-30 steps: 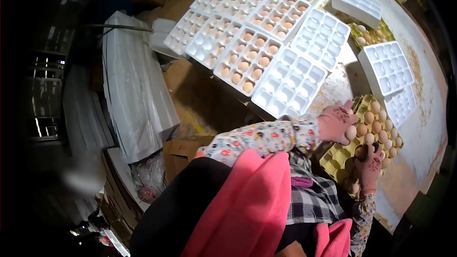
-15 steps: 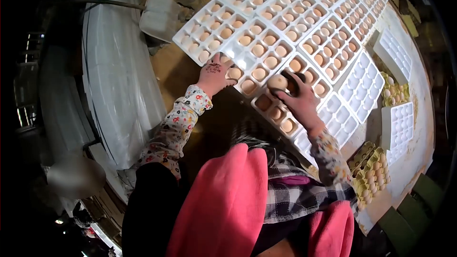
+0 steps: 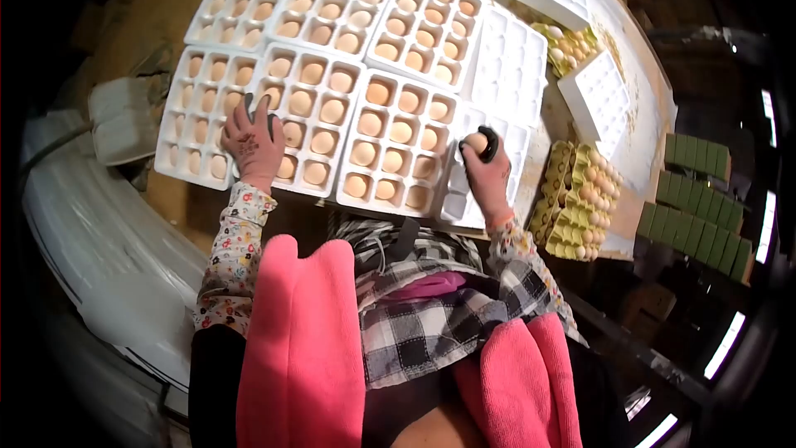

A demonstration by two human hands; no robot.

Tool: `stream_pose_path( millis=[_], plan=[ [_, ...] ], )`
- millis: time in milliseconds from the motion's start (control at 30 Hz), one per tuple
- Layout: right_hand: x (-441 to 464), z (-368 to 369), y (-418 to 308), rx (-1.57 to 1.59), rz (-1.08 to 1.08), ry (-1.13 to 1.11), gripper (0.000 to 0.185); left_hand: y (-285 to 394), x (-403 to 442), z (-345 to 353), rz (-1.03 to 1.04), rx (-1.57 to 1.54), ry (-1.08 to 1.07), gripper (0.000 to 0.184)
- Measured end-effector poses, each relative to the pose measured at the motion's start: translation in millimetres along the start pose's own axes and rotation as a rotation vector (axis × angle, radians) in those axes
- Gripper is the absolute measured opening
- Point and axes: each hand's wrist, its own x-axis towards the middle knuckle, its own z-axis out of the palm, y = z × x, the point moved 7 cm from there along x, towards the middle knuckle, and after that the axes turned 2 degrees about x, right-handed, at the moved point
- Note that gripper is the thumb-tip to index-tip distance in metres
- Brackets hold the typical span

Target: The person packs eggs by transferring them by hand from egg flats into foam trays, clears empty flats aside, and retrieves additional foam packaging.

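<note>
- Egg (image 3: 476, 143) is in the right hand (image 3: 491, 178), over the rightmost front tray (image 3: 458, 206); its height above the cells cannot be told;
- right fingers (image 3: 491, 143) pinch that egg, their dark tips wrapped around its side; the glove is pink;
- left hand (image 3: 255, 153) lies over the seam between the two leftmost front trays; its fingers are spread, tips close to the eggs in the cells; contact with any one of them cannot be told;
- filled tray (image 3: 360, 129) stands between the two hands, rows of brown eggs in its cells; more filled trays (image 3: 336, 4) lie behind it, edge against edge;
- yellow carton (image 3: 572, 216) sits to the right of the right hand, eggs along its far right side and bare cups nearer the hand; another yellow carton (image 3: 564, 48) with eggs lies farther back;
- white stacked trays (image 3: 595, 98) stand between these cartons, on the pale tabletop (image 3: 643, 75);
- green boxes (image 3: 695, 195) stand in rows beyond the tabletop's right edge;
- floral sleeves (image 3: 235, 245) cover both forearms; pink cloth (image 3: 303, 348) and a checked apron (image 3: 414, 348) show below
</note>
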Motion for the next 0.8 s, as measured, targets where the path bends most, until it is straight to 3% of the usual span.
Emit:
stream_pose_path(
  millis=[33,100,233,267,300,433,533,600,633,700,733,800],
  plan=[
    [14.7,-12.5,12.0,-0.003,-0.024,0.084,0.044,2.7,2.6,-4.2,-0.005,0.024,-0.012,0.043],
    [32.4,-10.9,39.5,0.118,0.067,0.032,0.047,1.2,0.8,0.6,0.013,0.034,0.013,0.042],
    [43.1,2.3,28.8,-0.282,-0.009,0.034,0.051,16.7,-5.2,1.1,-0.058,-0.008,0.039,0.049],
    [38.7,3.8,27.3,-0.209,0.034,0.017,0.047,35.7,-10.7,-3.1,-0.047,0.000,0.049,0.054],
    [32.7,15.5,27.5,-0.587,-0.299,-0.118,0.038,63.7,-18.1,-9.7,-0.041,-0.062,0.038,0.056],
    [-16.8,-40.4,10.4,-0.518,-0.643,0.038,0.031,208.1,-57.0,-37.4,0.315,-0.557,-0.124,0.053],
    [-42.1,-117.0,37.2,0.077,-0.117,-0.035,0.042,305.6,-112.4,-34.5,0.676,-0.411,-0.184,0.055],
    [-67.2,-168.3,68.4,0.095,-0.097,-0.104,0.047,318.8,-157.0,19.6,0.691,-0.256,-0.428,0.061],
    [-80.2,-196.4,83.5,0.106,-0.080,-0.154,0.049,316.9,-169.0,34.3,0.717,-0.141,-0.393,0.060],
    [-110.5,-271.5,126.8,-0.210,-0.096,-0.034,0.052,322.0,-164.8,19.3,0.508,-0.309,-0.268,0.059],
    [-116.1,-313.4,145.4,-0.189,-0.142,0.041,0.052,335.1,-162.4,-7.4,0.361,-0.331,-0.206,0.056],
    [-126.3,-391.2,190.6,-0.115,0.043,0.201,0.046,389.9,-166.2,-33.7,0.430,-0.455,-0.241,0.054]
  ],
)
